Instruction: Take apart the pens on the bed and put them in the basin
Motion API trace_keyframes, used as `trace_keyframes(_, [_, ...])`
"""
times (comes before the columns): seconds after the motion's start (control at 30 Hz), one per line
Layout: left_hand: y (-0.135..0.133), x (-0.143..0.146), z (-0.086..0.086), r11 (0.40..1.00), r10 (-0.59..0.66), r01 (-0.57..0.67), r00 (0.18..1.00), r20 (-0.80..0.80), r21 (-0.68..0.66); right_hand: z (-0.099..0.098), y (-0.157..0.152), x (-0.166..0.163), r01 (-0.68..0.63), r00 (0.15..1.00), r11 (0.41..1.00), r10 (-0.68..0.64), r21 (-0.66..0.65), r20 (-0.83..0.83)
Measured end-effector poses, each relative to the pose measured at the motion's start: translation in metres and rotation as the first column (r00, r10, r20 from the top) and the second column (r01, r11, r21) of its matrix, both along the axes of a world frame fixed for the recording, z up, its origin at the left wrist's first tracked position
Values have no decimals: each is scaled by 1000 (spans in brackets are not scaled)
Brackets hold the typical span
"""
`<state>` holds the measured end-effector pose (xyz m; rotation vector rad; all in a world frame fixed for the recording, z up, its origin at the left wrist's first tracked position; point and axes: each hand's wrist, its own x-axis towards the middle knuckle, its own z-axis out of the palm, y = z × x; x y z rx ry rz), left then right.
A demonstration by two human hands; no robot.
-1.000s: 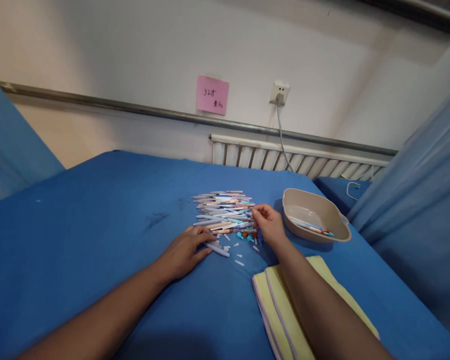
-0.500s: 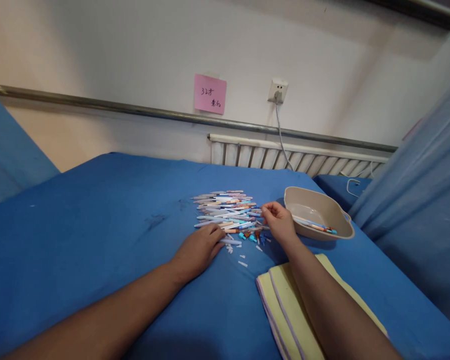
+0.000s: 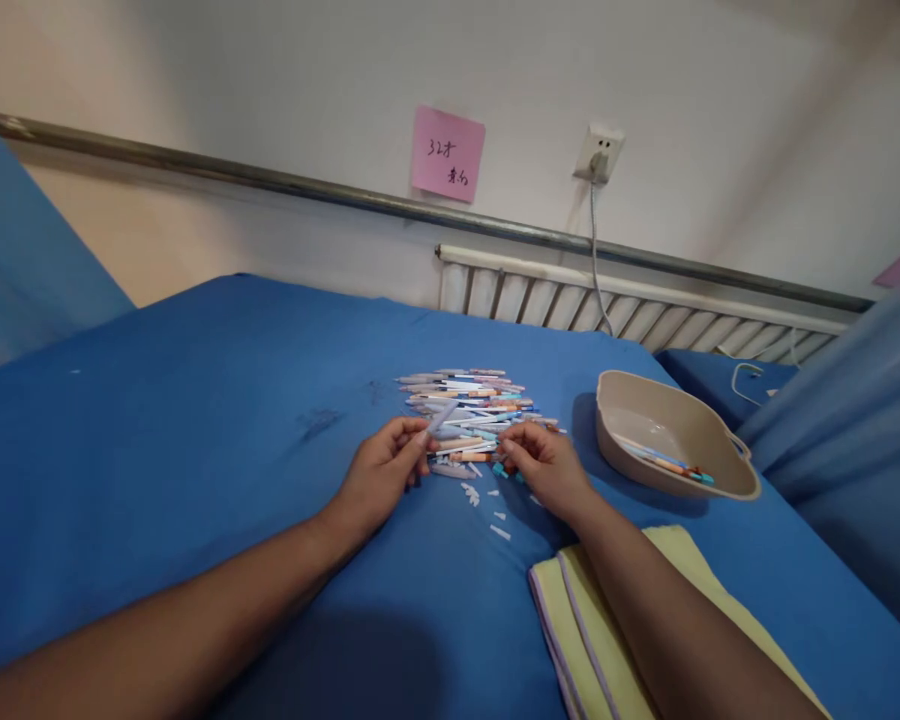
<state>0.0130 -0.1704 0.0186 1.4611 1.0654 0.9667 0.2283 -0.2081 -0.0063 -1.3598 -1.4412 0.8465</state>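
With the fingers (image 3: 412, 451) of the left hand (image 3: 379, 474) pinched together, holds a pale pen barrel (image 3: 442, 415) tilted over the pile of pens (image 3: 472, 393), up from its lower spot of half a second ago. With the right hand (image 3: 546, 464) curled nearly closed at the pile's near right side, comes closer to the left than before; cannot tell of any grip there.

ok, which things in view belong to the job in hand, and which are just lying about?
Job, it seems:
pale barrel, in the left hand
pen pile, at the right hand
small white pieces
teal pieces
tan basin with a few pens inside

Just around, likely:
folded yellow cloth
pink note
socket
radiator
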Motion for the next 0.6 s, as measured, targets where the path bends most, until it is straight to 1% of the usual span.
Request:
trace_keyframes(0.07, [-1,1,2,999,19,-17,998,58,-31,3,-4,-3,-25,989,999,19,42,148])
trace_keyframes(0.13, [0,0,2,998,47,-42,994,96,-50,5,-7,-7,-80,957,993,52,89,285])
trace_keyframes(0.2, [2,-2,0,995,82,-74,989,124,-69,7,-10,-11,-141,925,985,94,103,369])
trace_keyframes(0.27, [5,-3,-3,992,102,-90,985,142,-87,7,-11,-12,-156,914,983,107,95,391])
trace_keyframes(0.43, [6,-4,-4,991,95,-75,979,181,-113,4,-9,-10,-97,915,992,56,85,399])
trace_keyframes(0.53, [6,-3,-4,989,106,-83,974,200,-121,4,-6,-10,-91,882,986,16,137,470])
trace_keyframes(0.6, [6,-3,-3,985,138,-110,964,228,-130,4,-4,-10,-104,852,980,-1,170,523])
